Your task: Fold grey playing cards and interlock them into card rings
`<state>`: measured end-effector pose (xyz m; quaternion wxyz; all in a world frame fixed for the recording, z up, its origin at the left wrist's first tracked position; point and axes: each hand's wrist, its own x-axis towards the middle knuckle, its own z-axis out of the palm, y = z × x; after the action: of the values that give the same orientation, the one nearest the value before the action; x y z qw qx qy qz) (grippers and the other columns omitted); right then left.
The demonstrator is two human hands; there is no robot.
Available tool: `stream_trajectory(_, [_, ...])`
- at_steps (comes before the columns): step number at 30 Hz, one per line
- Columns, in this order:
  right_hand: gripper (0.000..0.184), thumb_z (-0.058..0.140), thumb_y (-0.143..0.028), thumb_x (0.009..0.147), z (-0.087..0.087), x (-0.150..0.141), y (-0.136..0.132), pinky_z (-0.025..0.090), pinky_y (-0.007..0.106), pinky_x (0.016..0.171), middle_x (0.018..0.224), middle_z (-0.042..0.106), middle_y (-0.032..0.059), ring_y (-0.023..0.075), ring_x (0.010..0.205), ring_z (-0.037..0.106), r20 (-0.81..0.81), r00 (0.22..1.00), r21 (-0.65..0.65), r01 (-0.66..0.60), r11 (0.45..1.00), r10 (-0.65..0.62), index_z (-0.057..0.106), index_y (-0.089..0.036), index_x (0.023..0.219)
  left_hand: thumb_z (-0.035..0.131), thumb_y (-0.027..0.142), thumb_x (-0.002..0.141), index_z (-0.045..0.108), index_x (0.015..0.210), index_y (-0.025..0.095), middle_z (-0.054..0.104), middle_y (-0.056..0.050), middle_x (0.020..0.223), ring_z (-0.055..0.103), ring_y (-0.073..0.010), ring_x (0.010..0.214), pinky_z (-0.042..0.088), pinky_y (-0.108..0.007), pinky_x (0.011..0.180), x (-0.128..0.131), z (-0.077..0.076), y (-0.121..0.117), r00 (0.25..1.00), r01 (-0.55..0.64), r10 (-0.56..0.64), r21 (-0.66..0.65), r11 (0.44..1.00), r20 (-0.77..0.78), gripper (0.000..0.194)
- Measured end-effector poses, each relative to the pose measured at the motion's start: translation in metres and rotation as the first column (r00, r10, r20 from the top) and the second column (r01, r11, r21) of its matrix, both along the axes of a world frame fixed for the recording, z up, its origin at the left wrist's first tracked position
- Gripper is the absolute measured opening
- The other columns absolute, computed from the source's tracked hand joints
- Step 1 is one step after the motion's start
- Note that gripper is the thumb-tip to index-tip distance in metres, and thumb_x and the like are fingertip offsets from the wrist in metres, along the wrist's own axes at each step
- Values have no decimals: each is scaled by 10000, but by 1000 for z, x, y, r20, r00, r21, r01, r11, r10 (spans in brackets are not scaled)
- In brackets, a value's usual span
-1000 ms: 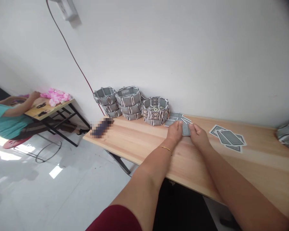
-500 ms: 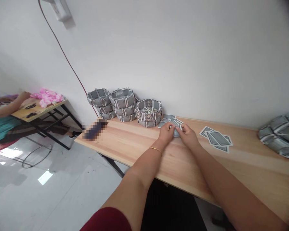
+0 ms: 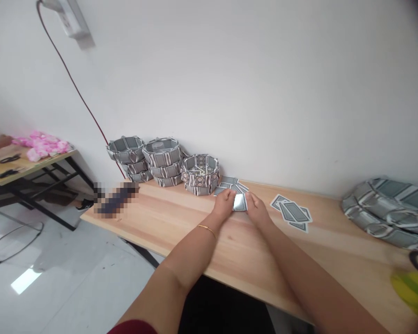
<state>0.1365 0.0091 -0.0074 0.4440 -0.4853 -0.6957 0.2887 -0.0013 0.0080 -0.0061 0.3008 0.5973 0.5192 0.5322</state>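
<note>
A playing card (image 3: 240,202) with a patterned border is held upright-tilted between my two hands, its face catching bright light. My left hand (image 3: 225,204) grips its left edge, and my right hand (image 3: 257,208) grips the right edge. Whether more than one card is in the grip, I cannot tell. Just behind my hands lie loose grey-backed cards (image 3: 229,182), partly hidden by my fingers. To the right is another small spread of cards (image 3: 294,212). Left of my hands stands a round basket of folded cards (image 3: 200,175).
Two taller stacks of card rings (image 3: 163,162) (image 3: 128,155) stand against the wall. At the right lies a large ring of folded cards (image 3: 386,211), near a yellow item (image 3: 409,287). A blurred-out dark object (image 3: 118,199) rests at the left end. Beyond, a person's hand (image 3: 0,144) is near pink flowers (image 3: 43,144).
The view has swung to the right, so things sit further left. The card between my hands has tilted and now reflects light. Both hands keep their grip.
</note>
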Motion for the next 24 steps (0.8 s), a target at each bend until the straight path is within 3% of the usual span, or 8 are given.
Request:
stream_trajectory(8, [412,343,-552,889,1,2,0,362,258,583,630,453,-21,150,625,433,-35,999,22,2,1000,-2,436,-210,679,564,443,779,535,673,154,465,38,603,407,-103,601,313,-235,587,4,-1,-2,980,118,-106,-65,991,168,310])
stream_trajectory(12, [394,337,-526,903,3,6,0,343,250,585,635,421,-30,138,622,404,-63,998,4,10,1000,-9,420,-209,684,701,470,667,555,736,144,501,42,624,438,-92,591,337,-228,594,8,-3,-2,859,322,-220,-153,934,463,364])
stream_trajectory(16, [418,356,-549,891,5,9,3,321,244,567,615,374,-39,130,608,372,-80,996,-31,27,999,-29,413,-205,660,796,409,572,559,738,132,549,33,651,474,-82,591,364,-231,626,12,-1,-1,703,436,-235,-145,888,671,400])
stream_trajectory(20, [429,366,-562,889,5,9,5,327,244,580,624,409,-41,128,617,391,-123,990,-59,58,997,-65,447,-200,673,828,369,543,604,764,117,598,7,690,533,-96,639,401,-260,709,13,1,-1,603,491,-246,-110,864,759,403])
stream_trajectory(24, [454,364,-586,878,5,10,5,354,253,596,656,510,-21,140,635,443,-177,975,-118,112,987,-132,519,-190,718,840,373,519,590,741,112,615,-12,693,561,-110,620,436,-294,696,14,2,-2,590,536,-250,-140,833,768,425])
